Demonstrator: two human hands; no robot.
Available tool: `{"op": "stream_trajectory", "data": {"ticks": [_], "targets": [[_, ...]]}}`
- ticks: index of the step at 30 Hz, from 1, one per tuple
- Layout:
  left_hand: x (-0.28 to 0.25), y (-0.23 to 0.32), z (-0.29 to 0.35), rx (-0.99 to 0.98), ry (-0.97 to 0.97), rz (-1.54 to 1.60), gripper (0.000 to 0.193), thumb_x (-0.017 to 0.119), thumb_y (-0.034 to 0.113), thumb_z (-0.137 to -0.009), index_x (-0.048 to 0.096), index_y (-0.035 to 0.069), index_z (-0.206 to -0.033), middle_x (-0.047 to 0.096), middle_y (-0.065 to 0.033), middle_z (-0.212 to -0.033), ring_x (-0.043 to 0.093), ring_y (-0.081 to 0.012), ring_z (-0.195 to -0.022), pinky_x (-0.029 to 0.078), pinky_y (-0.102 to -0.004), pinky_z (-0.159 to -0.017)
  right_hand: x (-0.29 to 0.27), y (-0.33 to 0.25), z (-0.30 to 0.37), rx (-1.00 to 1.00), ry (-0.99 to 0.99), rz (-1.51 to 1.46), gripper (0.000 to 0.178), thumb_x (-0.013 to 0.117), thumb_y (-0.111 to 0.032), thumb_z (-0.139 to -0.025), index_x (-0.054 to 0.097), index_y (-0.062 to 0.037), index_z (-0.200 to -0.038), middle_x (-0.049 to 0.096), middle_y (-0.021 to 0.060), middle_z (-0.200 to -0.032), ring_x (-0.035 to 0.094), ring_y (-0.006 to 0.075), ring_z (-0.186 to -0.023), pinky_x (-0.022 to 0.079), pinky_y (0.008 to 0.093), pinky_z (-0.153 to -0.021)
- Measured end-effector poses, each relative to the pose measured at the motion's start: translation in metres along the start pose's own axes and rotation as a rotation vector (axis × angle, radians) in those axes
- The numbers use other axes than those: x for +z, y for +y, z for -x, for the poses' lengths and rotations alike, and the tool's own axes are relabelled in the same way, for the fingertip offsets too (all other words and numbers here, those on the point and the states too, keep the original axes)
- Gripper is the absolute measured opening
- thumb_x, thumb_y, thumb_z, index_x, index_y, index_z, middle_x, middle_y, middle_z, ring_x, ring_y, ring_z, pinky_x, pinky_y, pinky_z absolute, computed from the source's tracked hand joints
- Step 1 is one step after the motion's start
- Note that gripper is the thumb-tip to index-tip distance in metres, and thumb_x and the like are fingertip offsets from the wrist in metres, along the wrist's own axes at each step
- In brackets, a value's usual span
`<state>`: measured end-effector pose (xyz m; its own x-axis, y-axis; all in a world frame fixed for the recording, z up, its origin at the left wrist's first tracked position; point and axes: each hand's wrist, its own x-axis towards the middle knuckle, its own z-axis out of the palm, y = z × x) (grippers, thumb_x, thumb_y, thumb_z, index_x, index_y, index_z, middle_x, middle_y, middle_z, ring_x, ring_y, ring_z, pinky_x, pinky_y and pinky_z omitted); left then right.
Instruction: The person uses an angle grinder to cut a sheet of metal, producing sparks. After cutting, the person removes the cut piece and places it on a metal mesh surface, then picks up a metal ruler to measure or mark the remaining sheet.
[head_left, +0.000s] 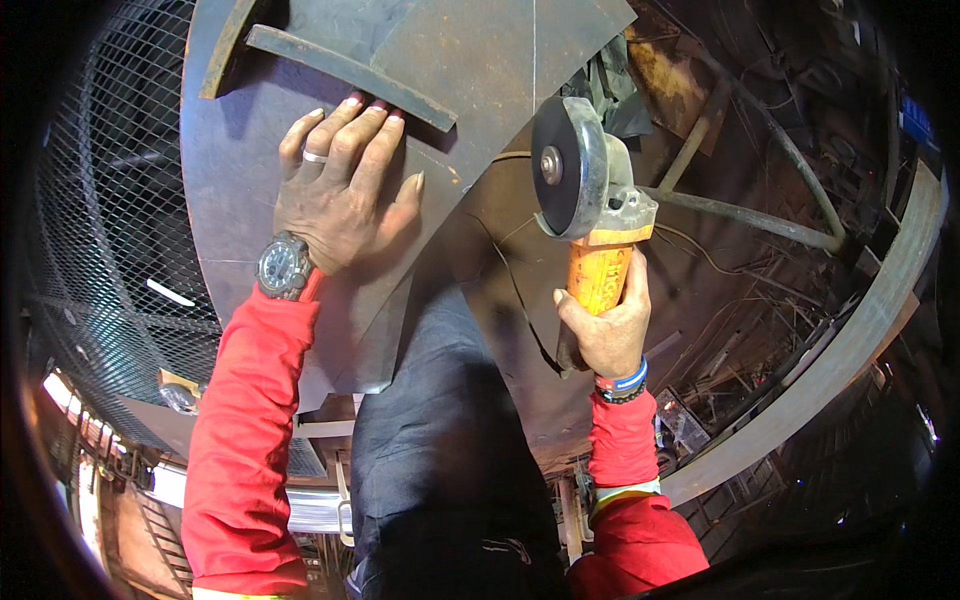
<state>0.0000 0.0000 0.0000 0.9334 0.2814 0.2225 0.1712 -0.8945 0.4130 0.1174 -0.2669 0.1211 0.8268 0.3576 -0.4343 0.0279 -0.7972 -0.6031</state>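
Observation:
My right hand [612, 325] is wrapped round the orange body of an angle grinder [600, 275]. Its dark disc, partly covered by a metal guard, points away from me at the upper end. My left hand [345, 185], with a ring and a wristwatch, lies palm down on a large grey steel plate [235, 215]. The fingers are stretched out, and their tips reach the near edge of a flat steel bar [350, 75] lying across the plate. The hidden palm shows nothing held.
A second rusty bar [228, 50] stands at the plate's upper left. Expanded metal mesh [130, 190] spreads along the left. On the right are steel tubes [745, 218], loose cables and a wide curved metal band [840, 370]. A dark cloth [612, 95] lies beyond the grinder. My leg [440, 430] is below.

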Motion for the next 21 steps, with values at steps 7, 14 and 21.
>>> {"op": "stream_trajectory", "data": {"ticks": [7,14,21], "targets": [[-0.0019,-0.0018,0.0006,-0.005,-0.001,-0.004,0.059,0.076,0.033,-0.082,0.059,0.008,-0.132,0.056,-0.0084,-0.131,0.048,-0.0266,-0.131,0.034,-0.0462,-0.113,0.0029,-0.0078,-0.0026,0.003,0.007,0.027,0.059,0.082,-0.01,-0.069,0.051,0.0002,-0.119,0.066,0.0132,-0.094,0.065,0.0208,-0.081,0.055,0.0355,-0.076],[0.0009,0.0003,-0.0004,-0.028,0.022,0.001,0.055,0.076,0.034,-0.078,0.063,0.012,-0.127,0.058,-0.0047,-0.13,0.05,-0.0233,-0.13,0.034,-0.0446,-0.112,0.0024,-0.001,-0.0016,0.016,0.007,-0.016,0.058,0.081,-0.01,-0.069,0.051,-0.0005,-0.117,0.067,0.0128,-0.093,0.066,0.0209,-0.08,0.055,0.0356,-0.075],[-0.0008,-0.0002,0.0003,0.0,0.001,-0.003,0.059,0.076,0.033,-0.082,0.059,0.008,-0.132,0.056,-0.0089,-0.131,0.049,-0.0281,-0.13,0.035,-0.0471,-0.112,0.0006,-0.0063,-0.0034,0.0,0.004,0.029,0.057,0.081,-0.01,-0.07,0.051,-0.0006,-0.118,0.068,0.0139,-0.093,0.067,0.0213,-0.08,0.055,0.0362,-0.075]]}}
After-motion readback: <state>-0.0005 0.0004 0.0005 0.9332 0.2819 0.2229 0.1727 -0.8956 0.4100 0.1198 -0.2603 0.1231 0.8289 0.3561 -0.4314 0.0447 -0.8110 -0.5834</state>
